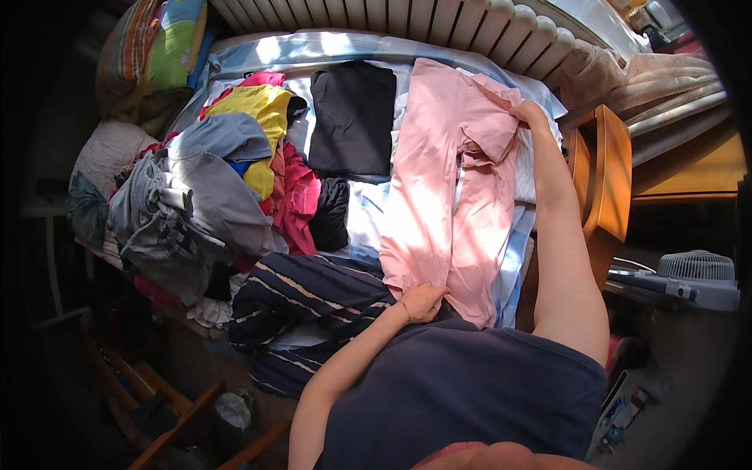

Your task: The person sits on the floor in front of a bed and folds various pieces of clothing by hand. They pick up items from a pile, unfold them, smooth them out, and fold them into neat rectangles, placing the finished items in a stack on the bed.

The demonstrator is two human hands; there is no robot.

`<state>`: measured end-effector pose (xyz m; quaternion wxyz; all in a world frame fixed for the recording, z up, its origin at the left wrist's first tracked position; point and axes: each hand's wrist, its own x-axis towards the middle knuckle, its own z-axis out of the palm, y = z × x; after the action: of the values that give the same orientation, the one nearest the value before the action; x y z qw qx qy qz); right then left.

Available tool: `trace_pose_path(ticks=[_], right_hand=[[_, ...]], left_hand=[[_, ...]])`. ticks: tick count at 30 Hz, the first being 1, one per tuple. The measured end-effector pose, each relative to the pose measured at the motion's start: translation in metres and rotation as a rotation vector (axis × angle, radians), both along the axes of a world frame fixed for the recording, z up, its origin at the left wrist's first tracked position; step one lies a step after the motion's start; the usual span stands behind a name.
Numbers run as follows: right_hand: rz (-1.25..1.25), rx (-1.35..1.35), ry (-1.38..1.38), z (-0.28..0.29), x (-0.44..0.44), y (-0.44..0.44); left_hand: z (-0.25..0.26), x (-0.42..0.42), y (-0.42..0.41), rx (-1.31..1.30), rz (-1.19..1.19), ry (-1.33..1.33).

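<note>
A pair of pink trousers (432,176) lies lengthwise before me, its legs reaching down to my body and its upper part bunched at the far right. My right hand (530,114) grips the bunched fabric at the far right edge. Close to my body, my left hand (423,302) pinches the hem of the left-lying leg. To the left of the trousers is a black garment (352,117) folded into a flat rectangle. White folded cloth (524,170) shows partly from under the trousers on the right. A dark striped garment (311,291) drapes over the near edge, beside my left wrist.
A heap of loose clothes, with a grey shirt (205,182) and a yellow garment (252,117), fills the left side. Under everything spreads a blue-and-white checked sheet (367,220). A radiator (399,20) borders the far side; a wooden chair (608,182) stands at right.
</note>
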<state>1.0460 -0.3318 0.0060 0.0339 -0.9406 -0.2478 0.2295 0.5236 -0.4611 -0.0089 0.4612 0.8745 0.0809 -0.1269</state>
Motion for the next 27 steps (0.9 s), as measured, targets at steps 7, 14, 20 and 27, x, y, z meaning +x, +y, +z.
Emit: trace_pose_path(ticks=[7,14,20,27], right_hand=[[-0.073,0.441,0.130,0.016,-0.023,0.004],[-0.172,0.648,0.237,-0.034,-0.024,-0.025],[0.052,0.991,-0.341,-0.026,-0.159,-0.074],[-0.587,0.680,1.055,-0.089,-0.370,-0.220]], left_hand=[[0.001,-0.003,0.003,-0.118,0.097,-0.079],[0.015,-0.009,0.022,-0.093,0.230,-0.254],[0.010,-0.032,0.072,0.277,0.494,-0.078],[-0.002,-0.043,0.080,0.130,0.545,0.280]])
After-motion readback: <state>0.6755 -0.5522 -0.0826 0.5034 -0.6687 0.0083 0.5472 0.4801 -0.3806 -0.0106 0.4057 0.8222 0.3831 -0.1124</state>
